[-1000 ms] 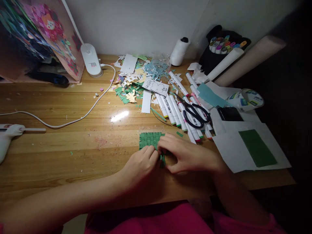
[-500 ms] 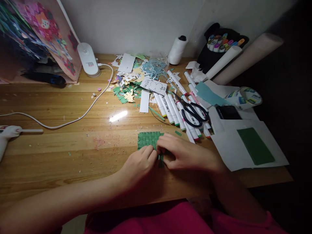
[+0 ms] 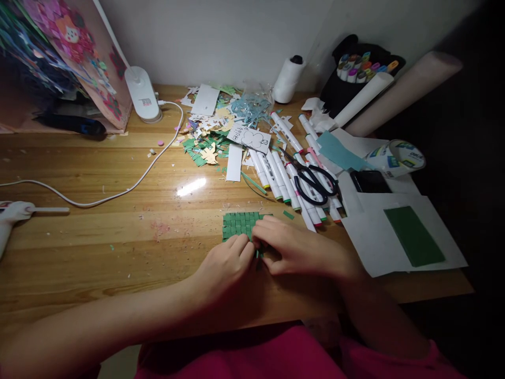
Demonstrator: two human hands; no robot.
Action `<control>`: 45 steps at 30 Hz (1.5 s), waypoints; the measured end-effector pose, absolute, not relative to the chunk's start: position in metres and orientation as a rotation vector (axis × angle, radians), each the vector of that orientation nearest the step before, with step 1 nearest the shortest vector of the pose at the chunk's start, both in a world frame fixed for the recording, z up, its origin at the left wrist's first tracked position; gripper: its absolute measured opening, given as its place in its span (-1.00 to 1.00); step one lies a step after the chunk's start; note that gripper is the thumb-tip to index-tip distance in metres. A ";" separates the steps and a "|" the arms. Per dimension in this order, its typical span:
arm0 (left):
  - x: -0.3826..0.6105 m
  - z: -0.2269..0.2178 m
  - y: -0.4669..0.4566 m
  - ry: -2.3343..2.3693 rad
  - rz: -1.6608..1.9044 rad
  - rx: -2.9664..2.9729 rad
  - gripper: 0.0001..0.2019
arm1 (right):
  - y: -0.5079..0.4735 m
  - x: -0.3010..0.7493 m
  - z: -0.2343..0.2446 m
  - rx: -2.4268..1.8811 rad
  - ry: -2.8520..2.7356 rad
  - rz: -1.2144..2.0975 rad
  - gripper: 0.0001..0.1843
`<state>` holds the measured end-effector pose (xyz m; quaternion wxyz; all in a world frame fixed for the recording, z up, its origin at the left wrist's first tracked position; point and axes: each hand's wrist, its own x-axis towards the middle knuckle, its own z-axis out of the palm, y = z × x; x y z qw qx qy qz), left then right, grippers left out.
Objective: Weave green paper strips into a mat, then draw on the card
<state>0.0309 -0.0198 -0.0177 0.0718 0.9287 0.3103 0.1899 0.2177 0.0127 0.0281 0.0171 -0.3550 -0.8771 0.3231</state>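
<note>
A small mat of woven green paper strips lies on the wooden table near its front edge. My left hand is closed at the mat's near edge, its fingertips pinching the paper. Close beside it, my right hand is closed over the mat's right part, thumb below and fingers curled on the strips. Short strip ends poke out between the two hands. The fingers hide the mat's near right corner. A loose green scrap lies just beyond my right hand.
Black-handled scissors rest on several white markers. Paper scraps are heaped at the back. On the right, a green paper rectangle lies on white sheets near a tape roll and phone. A white cable crosses the left.
Both hands stay at almost the same place on the woven mat. The strip ends between them show slightly less than before. Nothing else has visibly moved.
</note>
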 end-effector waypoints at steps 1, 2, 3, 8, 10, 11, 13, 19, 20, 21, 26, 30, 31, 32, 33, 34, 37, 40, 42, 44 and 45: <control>0.031 -0.018 -0.020 0.933 0.573 2.790 -0.72 | 0.013 0.218 0.029 -1.092 -2.732 1.007 -0.82; 0.031 -0.018 -0.020 0.927 0.574 2.790 -0.71 | 0.014 0.218 0.030 -1.084 -2.732 1.022 -0.82; 0.030 -0.018 -0.020 0.924 0.573 2.791 -0.71 | 0.014 0.219 0.031 -1.081 -2.725 1.042 -0.83; 0.031 -0.016 -0.019 0.916 0.569 2.824 -0.69 | 0.016 0.220 0.035 -1.071 -2.718 1.078 -0.83; 0.032 -0.015 -0.019 0.917 0.571 2.825 -0.68 | 0.016 0.221 0.034 -1.051 -2.753 1.024 -0.82; 0.032 -0.015 -0.019 0.920 0.571 2.822 -0.68 | 0.016 0.221 0.033 -1.037 -2.771 0.998 -0.82; 0.032 -0.015 -0.020 0.931 0.566 2.810 -0.67 | 0.015 0.221 0.031 -1.010 -2.809 0.960 -0.84; 0.031 -0.015 -0.021 0.939 0.532 2.805 -0.69 | 0.014 0.220 0.028 -0.992 -2.855 0.884 -0.87; 0.030 -0.015 -0.021 0.937 0.530 2.804 -0.69 | 0.014 0.220 0.029 -0.996 -2.849 0.888 -0.87; 0.030 -0.015 -0.021 0.933 0.528 2.804 -0.69 | 0.014 0.220 0.031 -1.003 -2.838 0.900 -0.86; 0.030 -0.013 -0.020 0.926 0.519 2.802 -0.69 | 0.017 0.224 0.042 -1.090 -2.701 1.073 -0.85; 0.031 -0.014 -0.019 0.911 0.527 2.803 -0.71 | 0.019 0.227 0.044 -1.090 -2.693 1.160 -0.88; 0.031 -0.015 -0.019 0.906 0.531 2.807 -0.71 | 0.019 0.227 0.043 -1.066 -2.715 1.165 -0.88; 0.031 -0.015 -0.019 0.901 0.534 2.810 -0.72 | 0.019 0.227 0.042 -1.043 -2.738 1.158 -0.88; 0.031 -0.016 -0.019 0.896 0.530 2.811 -0.73 | 0.018 0.226 0.040 -1.028 -2.759 1.137 -0.87; 0.031 -0.017 -0.019 0.895 0.529 2.806 -0.74 | 0.018 0.225 0.039 -1.020 -2.778 1.106 -0.87; 0.031 -0.017 -0.019 0.913 0.527 2.786 -0.74 | 0.016 0.222 0.034 -1.005 -2.825 0.998 -0.89; 0.030 -0.017 -0.020 0.921 0.537 2.782 -0.73 | 0.015 0.220 0.031 -0.987 -2.851 0.925 -0.89; 0.030 -0.017 -0.020 0.921 0.534 2.785 -0.72 | 0.015 0.220 0.031 -0.976 -2.854 0.913 -0.88; 0.030 -0.017 -0.020 0.923 0.531 2.786 -0.72 | 0.015 0.221 0.031 -0.973 -2.843 0.928 -0.88; 0.031 -0.016 -0.020 0.921 0.531 2.784 -0.72 | 0.015 0.222 0.032 -0.973 -2.832 0.943 -0.87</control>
